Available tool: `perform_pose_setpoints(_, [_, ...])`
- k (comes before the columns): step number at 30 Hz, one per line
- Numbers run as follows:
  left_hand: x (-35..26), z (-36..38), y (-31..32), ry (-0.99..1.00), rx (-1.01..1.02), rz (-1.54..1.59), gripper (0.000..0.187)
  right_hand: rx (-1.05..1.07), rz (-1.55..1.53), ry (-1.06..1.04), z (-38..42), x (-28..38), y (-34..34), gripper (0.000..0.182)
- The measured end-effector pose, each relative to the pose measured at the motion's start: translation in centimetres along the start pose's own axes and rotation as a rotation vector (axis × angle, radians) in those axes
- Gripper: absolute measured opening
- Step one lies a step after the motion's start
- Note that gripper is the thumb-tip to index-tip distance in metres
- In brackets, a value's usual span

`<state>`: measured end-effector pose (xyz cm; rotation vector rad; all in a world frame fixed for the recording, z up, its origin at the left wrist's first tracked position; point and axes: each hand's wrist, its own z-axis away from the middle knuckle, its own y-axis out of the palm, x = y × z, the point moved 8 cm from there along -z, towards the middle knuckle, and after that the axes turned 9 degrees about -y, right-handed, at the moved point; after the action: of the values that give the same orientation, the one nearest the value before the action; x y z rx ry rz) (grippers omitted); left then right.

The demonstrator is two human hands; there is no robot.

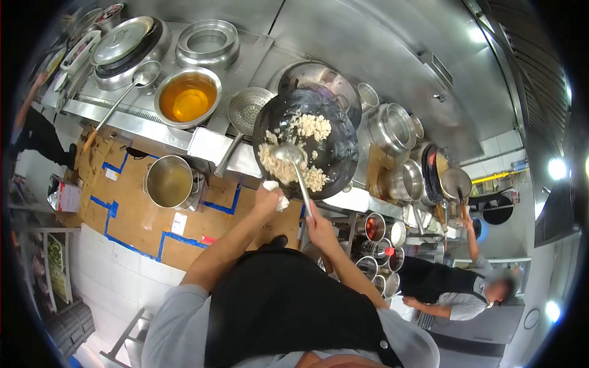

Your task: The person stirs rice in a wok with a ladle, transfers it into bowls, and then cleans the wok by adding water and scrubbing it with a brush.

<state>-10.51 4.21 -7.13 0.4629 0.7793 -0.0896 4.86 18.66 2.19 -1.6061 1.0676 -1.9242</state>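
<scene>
A large dark wok (340, 138) is tilted toward me over the stove, with pale crumbly food (311, 127) spread in clumps inside. My left hand (266, 199) is closed around a folded white cloth (281, 201) at the wok's near edge; whether it grips a handle beneath is hidden. In my right hand (320, 230) is the handle of a metal ladle (289, 153), whose bowl rests among the food at the wok's left side. Left of the wok lies a perforated strainer (248, 109), its handle pointing toward me.
A metal bowl of amber liquid (188, 98) and another ladle (146, 75) are on the counter at left. A pot (169, 182) stands below the counter. To the right are several seasoning containers (374, 227), and a co-worker (451, 285) holds a pan (456, 183).
</scene>
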Motion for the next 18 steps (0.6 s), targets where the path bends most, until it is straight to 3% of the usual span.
perform_pose_setpoints(2, [0.2, 0.5, 0.2, -0.014, 0.036, -0.008, 0.019, 0.003, 0.07, 0.034, 0.8, -1.5, 0.1, 0.058])
perform_pose_setpoints(6, [1.5, -1.4, 0.0, 0.058, 0.001, -0.011, 0.02, -0.044, 0.052, 0.186, -10.4, 0.6, -3.5, 0.055])
perform_pose_setpoints(9, [1.8, -1.5, -0.4, 0.086, 0.005, -0.081, 0.019, -0.104, 0.031, 0.098, -7.2, 1.3, -0.6, 0.056])
perform_pose_setpoints(10, [2.0, -1.8, -0.5, 0.071, -0.008, -0.088, 0.018, 0.017, 0.034, 0.2, -4.3, 1.3, 0.7, 0.057])
perform_pose_setpoints(13, [0.5, -0.8, -0.2, 0.053, -0.033, -0.087, 0.015, -0.116, -0.001, -0.046, 0.8, 2.2, 1.3, 0.058])
perform_pose_setpoints(15, [0.5, 0.0, -0.5, 0.054, -0.031, -0.086, 0.014, -0.011, 0.139, 0.165, -3.7, 0.7, -0.7, 0.057])
perform_pose_setpoints(18, [1.4, -1.1, -0.3, 0.068, -0.01, -0.04, 0.012, -0.166, 0.148, 0.086, -10.3, 0.2, -4.2, 0.056])
